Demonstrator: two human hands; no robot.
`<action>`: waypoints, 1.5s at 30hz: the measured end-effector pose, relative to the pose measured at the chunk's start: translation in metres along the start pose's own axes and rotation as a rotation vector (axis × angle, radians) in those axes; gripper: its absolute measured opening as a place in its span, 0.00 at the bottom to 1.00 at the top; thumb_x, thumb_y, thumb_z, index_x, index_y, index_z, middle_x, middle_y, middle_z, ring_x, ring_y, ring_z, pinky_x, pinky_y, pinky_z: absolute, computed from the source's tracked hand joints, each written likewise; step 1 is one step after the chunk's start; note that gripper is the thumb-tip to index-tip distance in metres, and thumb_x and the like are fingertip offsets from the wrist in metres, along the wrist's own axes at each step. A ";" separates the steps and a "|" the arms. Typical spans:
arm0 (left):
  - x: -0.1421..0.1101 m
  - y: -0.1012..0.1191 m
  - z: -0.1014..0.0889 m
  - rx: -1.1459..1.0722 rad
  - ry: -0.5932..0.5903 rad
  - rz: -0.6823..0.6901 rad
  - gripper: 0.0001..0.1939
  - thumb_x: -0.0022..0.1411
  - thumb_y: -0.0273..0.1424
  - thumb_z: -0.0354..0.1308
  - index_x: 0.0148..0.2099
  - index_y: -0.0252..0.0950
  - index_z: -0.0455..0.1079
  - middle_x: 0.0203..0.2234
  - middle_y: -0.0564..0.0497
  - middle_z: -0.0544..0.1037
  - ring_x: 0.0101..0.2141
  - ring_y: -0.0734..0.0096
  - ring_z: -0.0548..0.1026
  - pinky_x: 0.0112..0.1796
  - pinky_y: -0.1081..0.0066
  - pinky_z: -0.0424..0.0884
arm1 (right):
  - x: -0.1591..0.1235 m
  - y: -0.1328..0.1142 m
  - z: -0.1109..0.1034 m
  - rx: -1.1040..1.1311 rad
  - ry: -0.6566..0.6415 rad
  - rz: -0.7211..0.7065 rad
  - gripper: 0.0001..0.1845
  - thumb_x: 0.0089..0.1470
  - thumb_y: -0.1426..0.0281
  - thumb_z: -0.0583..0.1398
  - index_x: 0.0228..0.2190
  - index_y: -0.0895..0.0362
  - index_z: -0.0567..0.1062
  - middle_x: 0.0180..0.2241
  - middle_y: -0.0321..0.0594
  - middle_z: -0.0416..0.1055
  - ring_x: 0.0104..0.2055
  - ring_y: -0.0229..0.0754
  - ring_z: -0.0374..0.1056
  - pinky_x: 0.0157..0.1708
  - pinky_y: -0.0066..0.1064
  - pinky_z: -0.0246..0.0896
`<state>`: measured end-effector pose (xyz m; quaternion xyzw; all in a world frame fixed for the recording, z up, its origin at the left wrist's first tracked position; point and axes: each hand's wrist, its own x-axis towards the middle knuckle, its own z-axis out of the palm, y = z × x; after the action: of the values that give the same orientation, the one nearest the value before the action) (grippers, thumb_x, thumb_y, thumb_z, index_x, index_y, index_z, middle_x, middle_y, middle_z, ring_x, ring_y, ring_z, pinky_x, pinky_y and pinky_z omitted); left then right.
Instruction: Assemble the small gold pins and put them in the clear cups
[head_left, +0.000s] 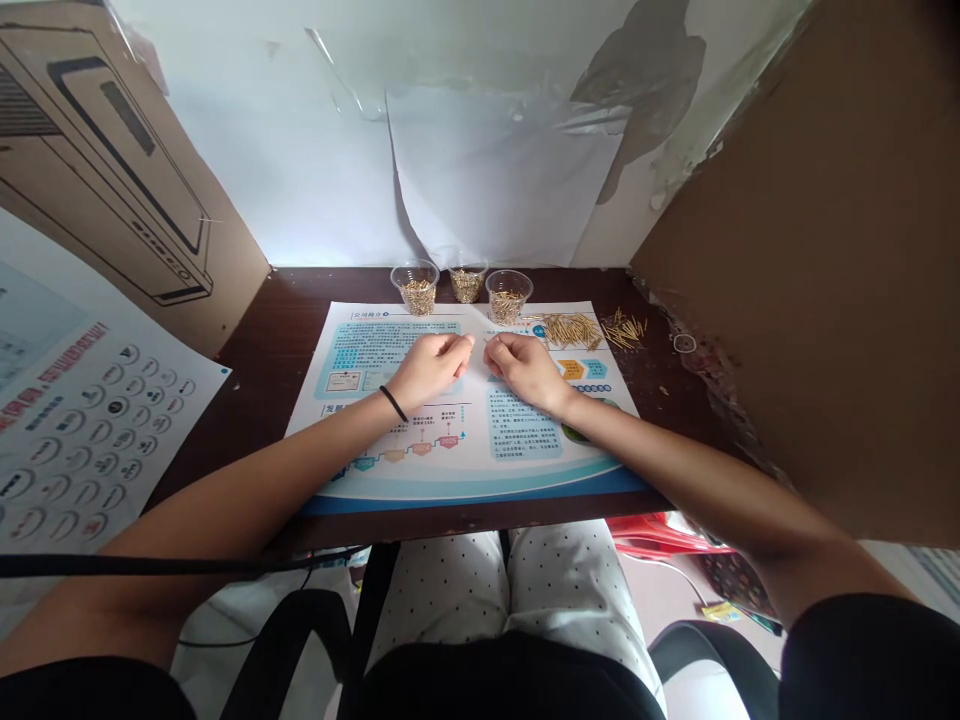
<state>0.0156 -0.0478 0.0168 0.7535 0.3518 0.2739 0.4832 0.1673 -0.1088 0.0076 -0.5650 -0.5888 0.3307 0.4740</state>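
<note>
My left hand (433,367) is closed in a pinch above the printed sheet (480,485), a black band round its wrist. Facing it across a narrow gap, my right hand (525,368) is closed too, thumb against the fingers. Whatever the fingertips hold is too small to make out. Just beyond the hands stand a left clear plastic cup (416,292), a middle cup (468,284) and a right cup (509,298), each with small gold-coloured metal pieces inside. A pile of thin gold-coloured pins (571,331) lies right of my right hand, with a smaller group of pins (624,328) beside it.
Cardboard walls (832,260) flank the dark table (240,375) on both sides, with a pale wall (480,160) behind it. A printed paper (82,420) leans at the left. A black cable (150,566) crosses at lower left. A red stool (660,530) shows below.
</note>
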 end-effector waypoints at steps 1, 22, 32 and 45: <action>0.000 -0.001 0.000 -0.009 -0.004 0.003 0.22 0.65 0.34 0.49 0.19 0.34 0.56 0.14 0.56 0.61 0.17 0.81 0.58 0.22 0.75 0.57 | 0.000 0.000 0.000 0.002 -0.004 -0.003 0.16 0.58 0.69 0.51 0.20 0.57 0.65 0.18 0.33 0.60 0.22 0.33 0.55 0.26 0.30 0.52; 0.000 -0.005 -0.009 -0.094 -0.265 0.057 0.15 0.71 0.29 0.43 0.30 0.34 0.60 0.20 0.54 0.65 0.21 0.80 0.63 0.24 0.79 0.62 | -0.007 -0.002 -0.001 0.105 -0.181 -0.121 0.17 0.59 0.63 0.52 0.21 0.56 0.64 0.19 0.31 0.56 0.25 0.33 0.54 0.28 0.30 0.53; 0.000 -0.002 -0.009 -0.060 -0.282 0.118 0.16 0.71 0.29 0.42 0.29 0.35 0.60 0.21 0.54 0.65 0.22 0.79 0.64 0.25 0.78 0.64 | -0.006 0.002 -0.002 0.082 -0.185 -0.111 0.19 0.58 0.57 0.53 0.21 0.55 0.63 0.19 0.31 0.56 0.24 0.33 0.52 0.27 0.30 0.51; -0.002 -0.008 -0.005 0.108 -0.124 0.191 0.16 0.70 0.32 0.44 0.29 0.35 0.60 0.20 0.55 0.67 0.21 0.79 0.65 0.27 0.76 0.63 | -0.004 0.006 -0.002 -0.010 -0.159 -0.143 0.18 0.59 0.62 0.53 0.20 0.55 0.60 0.20 0.31 0.54 0.24 0.33 0.48 0.27 0.30 0.47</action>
<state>0.0085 -0.0448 0.0112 0.8240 0.2624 0.2521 0.4343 0.1711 -0.1127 0.0024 -0.4959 -0.6649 0.3372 0.4454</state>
